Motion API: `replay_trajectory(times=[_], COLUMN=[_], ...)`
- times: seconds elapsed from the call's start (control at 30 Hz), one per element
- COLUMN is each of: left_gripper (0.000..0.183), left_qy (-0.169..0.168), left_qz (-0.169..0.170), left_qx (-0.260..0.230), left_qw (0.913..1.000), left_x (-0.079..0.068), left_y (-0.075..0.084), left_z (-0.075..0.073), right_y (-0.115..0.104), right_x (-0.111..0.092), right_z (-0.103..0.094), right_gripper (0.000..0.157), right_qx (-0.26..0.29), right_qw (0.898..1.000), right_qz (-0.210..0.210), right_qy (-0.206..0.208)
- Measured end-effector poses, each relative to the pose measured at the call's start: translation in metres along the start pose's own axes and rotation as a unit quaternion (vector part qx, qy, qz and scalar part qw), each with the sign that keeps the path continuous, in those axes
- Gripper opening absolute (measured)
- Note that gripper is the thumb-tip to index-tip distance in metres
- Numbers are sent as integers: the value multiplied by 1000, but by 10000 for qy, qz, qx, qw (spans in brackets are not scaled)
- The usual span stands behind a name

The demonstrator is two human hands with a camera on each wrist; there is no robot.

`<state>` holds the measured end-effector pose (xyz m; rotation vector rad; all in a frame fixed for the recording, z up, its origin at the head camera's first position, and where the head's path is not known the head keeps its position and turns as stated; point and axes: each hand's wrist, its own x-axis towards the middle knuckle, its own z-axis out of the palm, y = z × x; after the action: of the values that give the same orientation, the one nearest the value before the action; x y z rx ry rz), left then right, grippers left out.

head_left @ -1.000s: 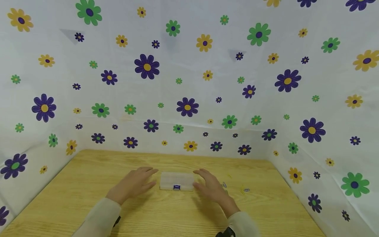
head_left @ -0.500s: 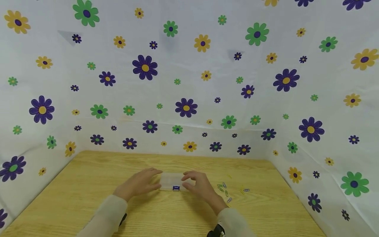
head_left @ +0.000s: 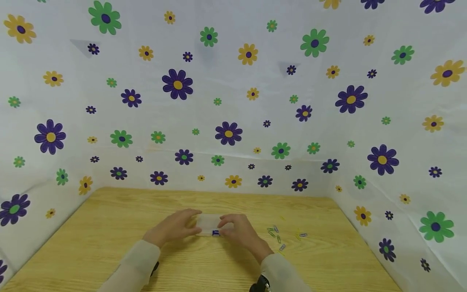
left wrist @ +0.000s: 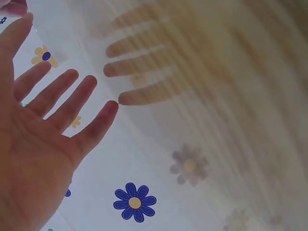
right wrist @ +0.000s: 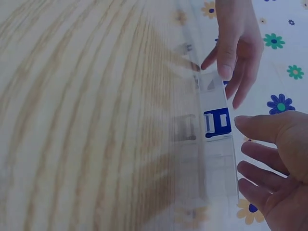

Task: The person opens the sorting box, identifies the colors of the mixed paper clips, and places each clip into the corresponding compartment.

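Note:
A clear plastic box lies on the table, with a blue latch on its front side. At the box's left end is my left hand, its thumb by the front corner and its fingers toward the back. The left wrist view shows those fingers spread and mostly straight, little fingertip on the tabletop. Over the right part of the box reaches my right hand, its fingers lightly bent. The right thumb tip comes close to the latch. The right hand hides the box's right end in the head view.
Several green, purple and yellow paper clips lie scattered on the wooden table to the right of the box. A white flower-patterned sheet stands behind and along both sides.
My right hand has moved left, from the box's right end to near the latch. The left hand has shifted slightly right to the left end. More paper clips show. The view has shifted slightly.

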<state>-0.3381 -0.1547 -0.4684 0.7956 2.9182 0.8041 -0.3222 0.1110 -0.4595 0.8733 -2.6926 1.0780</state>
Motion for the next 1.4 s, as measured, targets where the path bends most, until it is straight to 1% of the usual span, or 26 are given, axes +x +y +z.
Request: replay_trajectory(times=[0.07, 0.2, 0.43, 0.6, 0.8, 1.03, 1.4], left_gripper=[66, 65, 65, 64, 63, 62, 62], left_qy=[1, -49, -51, -13, 47, 38, 47], left_qz=[-38, 19, -74, 34, 122, 192, 141], left_qx=[-75, -140, -246, -314, -384, -502, -549], left_qw=[10000, 9999, 9997, 9995, 9992, 9985, 9984], left_x=[0, 1, 1, 1, 1, -1, -1], left_y=[-1, -2, -1, -1, -2, 0, -1], left_z=[1, 2, 1, -1, -2, -3, -2], right_y=[-1, -4, -7, -6, -6, -6, -11], right_x=[1, 2, 6, 9, 13, 12, 11], right_z=[2, 4, 6, 6, 6, 7, 6], right_gripper=[6, 5, 5, 4, 5, 5, 8], right_qx=[-147, -514, -885, -1142, -1183, -1206, -1338], right_qw=[9999, 9986, 9959, 9932, 9921, 9921, 9907], right_qz=[43, 134, 179, 246, 397, 350, 265], right_qy=[-10, 55, 80, 17, -82, -36, 5])
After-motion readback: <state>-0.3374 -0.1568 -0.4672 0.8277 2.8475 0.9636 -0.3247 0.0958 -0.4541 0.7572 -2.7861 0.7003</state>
